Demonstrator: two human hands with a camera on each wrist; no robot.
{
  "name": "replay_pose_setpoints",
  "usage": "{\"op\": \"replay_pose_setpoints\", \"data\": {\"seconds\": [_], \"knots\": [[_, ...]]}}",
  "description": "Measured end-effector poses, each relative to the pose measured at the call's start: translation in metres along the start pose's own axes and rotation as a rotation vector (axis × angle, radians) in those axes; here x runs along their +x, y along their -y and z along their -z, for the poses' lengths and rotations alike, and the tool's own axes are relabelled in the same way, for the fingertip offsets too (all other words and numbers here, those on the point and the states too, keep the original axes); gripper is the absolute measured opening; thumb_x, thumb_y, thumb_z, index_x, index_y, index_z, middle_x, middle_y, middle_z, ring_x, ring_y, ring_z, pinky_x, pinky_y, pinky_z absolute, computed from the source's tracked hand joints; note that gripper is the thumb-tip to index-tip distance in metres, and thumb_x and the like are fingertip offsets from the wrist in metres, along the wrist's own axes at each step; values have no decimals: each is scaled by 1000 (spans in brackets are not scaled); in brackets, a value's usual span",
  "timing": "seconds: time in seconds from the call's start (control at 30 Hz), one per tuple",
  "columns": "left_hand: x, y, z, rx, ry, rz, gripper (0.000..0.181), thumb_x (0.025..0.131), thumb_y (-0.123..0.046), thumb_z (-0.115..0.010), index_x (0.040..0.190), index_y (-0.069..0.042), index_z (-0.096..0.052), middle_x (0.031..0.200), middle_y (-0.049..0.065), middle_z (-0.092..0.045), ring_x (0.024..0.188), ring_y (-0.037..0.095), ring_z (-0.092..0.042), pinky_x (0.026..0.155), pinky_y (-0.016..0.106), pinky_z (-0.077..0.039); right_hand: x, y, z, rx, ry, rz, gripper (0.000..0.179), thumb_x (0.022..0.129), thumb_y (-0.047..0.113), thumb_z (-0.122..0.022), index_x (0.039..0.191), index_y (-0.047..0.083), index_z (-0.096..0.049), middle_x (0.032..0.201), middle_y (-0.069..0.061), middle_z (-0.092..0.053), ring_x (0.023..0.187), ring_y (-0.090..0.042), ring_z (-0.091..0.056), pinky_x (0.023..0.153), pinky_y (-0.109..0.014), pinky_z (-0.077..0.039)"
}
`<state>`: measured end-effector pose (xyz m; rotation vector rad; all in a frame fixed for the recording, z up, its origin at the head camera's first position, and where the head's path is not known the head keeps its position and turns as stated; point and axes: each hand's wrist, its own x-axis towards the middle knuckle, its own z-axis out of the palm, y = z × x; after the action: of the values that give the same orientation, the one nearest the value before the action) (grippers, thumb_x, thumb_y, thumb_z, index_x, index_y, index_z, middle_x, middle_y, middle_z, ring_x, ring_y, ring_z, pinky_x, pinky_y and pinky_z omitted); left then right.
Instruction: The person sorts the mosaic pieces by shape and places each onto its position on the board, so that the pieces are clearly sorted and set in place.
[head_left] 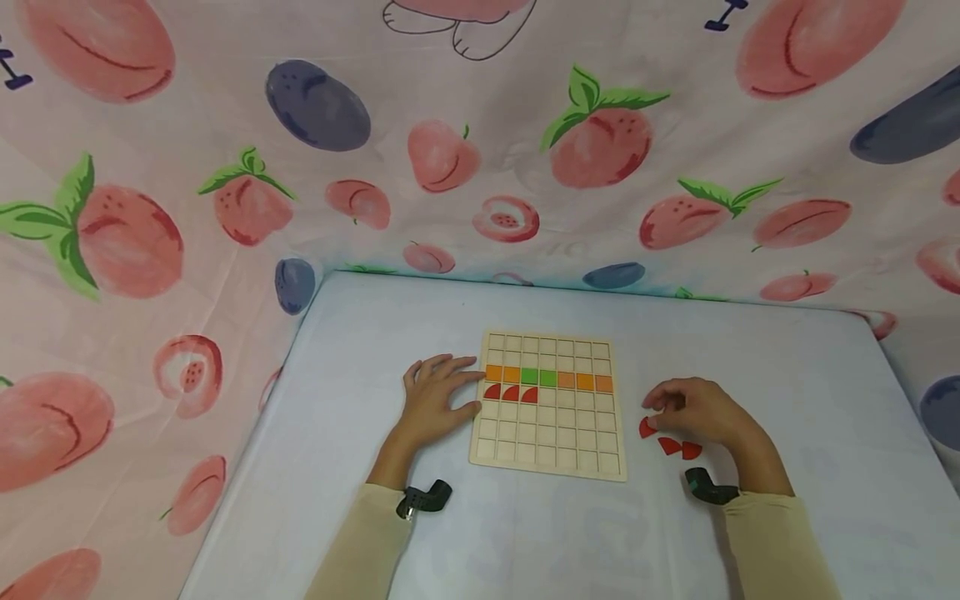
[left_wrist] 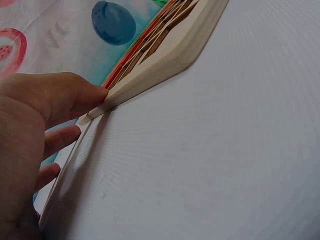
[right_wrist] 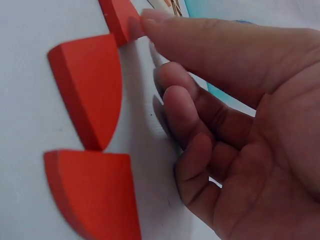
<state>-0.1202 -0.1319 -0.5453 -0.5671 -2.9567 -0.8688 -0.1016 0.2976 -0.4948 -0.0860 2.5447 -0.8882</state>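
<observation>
A square wooden grid board point(head_left: 547, 425) lies on the table with a row of orange and green squares and, below it at the left, three red quarter-circle pieces point(head_left: 511, 393). My left hand point(head_left: 435, 404) rests against the board's left edge, fingers spread; in the left wrist view the thumb point(left_wrist: 82, 95) touches the wooden rim. Right of the board, my right hand point(head_left: 701, 408) pinches a loose red quarter-circle piece point(head_left: 646, 428). In the right wrist view, the thumb tip meets that piece's edge, and the other fingers curl below. Two more red quarter-circle pieces point(right_wrist: 92, 90) lie beside it.
A white cloth covers the table point(head_left: 547, 542). Fruit-printed fabric point(head_left: 450, 100) hangs behind it and along the left side. A dark wrist camera point(head_left: 427, 497) is strapped to the left wrist, another point(head_left: 708, 487) to the right.
</observation>
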Motion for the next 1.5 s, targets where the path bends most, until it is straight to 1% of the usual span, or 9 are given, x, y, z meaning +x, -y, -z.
{"op": "replay_pose_setpoints", "data": {"seconds": [0.13, 0.33, 0.5, 0.73, 0.93, 1.07, 1.23, 1.33, 1.5], "knots": [[0, 0, 0, -2, 2, -4, 45, 87, -36, -73, 132, -33, -68, 152, -8, -54, 146, 27, -35, 116, 63, -10, -1, -1, 1, 4, 24, 12, 29, 81, 25, -84, 106, 15, -75, 86, -3, -59, 82, -20, -53, 65, -29, -47], [0, 1, -1, 3, 10, -1, 46, 87, -37, -73, 133, -34, -67, 153, -8, -53, 146, 27, -34, 117, 62, -10, -2, 2, 3, 0, 51, 39, 30, 78, 23, -87, 103, 15, -73, 89, -4, -58, 86, -21, -52, 67, -29, -48], [-1, 2, -1, 6, 5, -3, 46, 88, -37, -72, 133, -34, -68, 153, -8, -53, 146, 27, -34, 116, 62, -10, -1, 7, 1, -19, 50, 49, 28, 76, 22, -88, 99, 15, -72, 90, -5, -59, 87, -21, -51, 68, -31, -48], [-1, 2, 0, 3, -26, -17, 45, 86, -35, -73, 130, -31, -70, 150, -6, -56, 144, 28, -37, 114, 63, -13, 2, 7, 0, -48, 31, 60, 26, 77, 22, -87, 96, 15, -71, 86, -3, -57, 85, -21, -52, 65, -31, -47], [-1, 2, 1, -5, -12, -6, 45, 86, -35, -73, 131, -31, -69, 151, -7, -55, 145, 27, -36, 115, 62, -11, 4, 5, -2, -51, 30, 50, 26, 77, 22, -87, 96, 14, -70, 86, -2, -58, 86, -21, -52, 66, -31, -48], [0, 2, 0, -6, -9, -4, 45, 87, -36, -73, 131, -32, -69, 151, -8, -55, 146, 27, -35, 115, 62, -11, 6, 6, -1, -49, 39, 41, 24, 79, 22, -86, 94, 14, -68, 84, -2, -58, 83, -21, -53, 65, -31, -47], [0, 3, -1, -5, -3, 0, 45, 87, -37, -72, 132, -32, -69, 151, -8, -54, 146, 26, -35, 116, 61, -11, 9, 5, 2, -39, 59, 52, 19, 85, 24, -81, 91, 15, -66, 82, -1, -59, 80, -19, -54, 65, -29, -46], [0, 3, -2, -8, 7, 4, 46, 87, -37, -72, 132, -33, -68, 152, -9, -54, 146, 26, -34, 116, 61, -10, 10, 4, 4, -40, 45, 75, 17, 88, 25, -79, 91, 16, -66, 84, -1, -61, 81, -19, -54, 67, -29, -47], [1, 2, -1, -4, 17, 13, 46, 87, -37, -72, 133, -34, -67, 153, -10, -52, 147, 26, -33, 117, 60, -9, 11, 6, 2, -32, -6, 99, 13, 90, 25, -77, 94, 17, -67, 88, 0, -62, 86, -20, -55, 71, -28, -49]]}}
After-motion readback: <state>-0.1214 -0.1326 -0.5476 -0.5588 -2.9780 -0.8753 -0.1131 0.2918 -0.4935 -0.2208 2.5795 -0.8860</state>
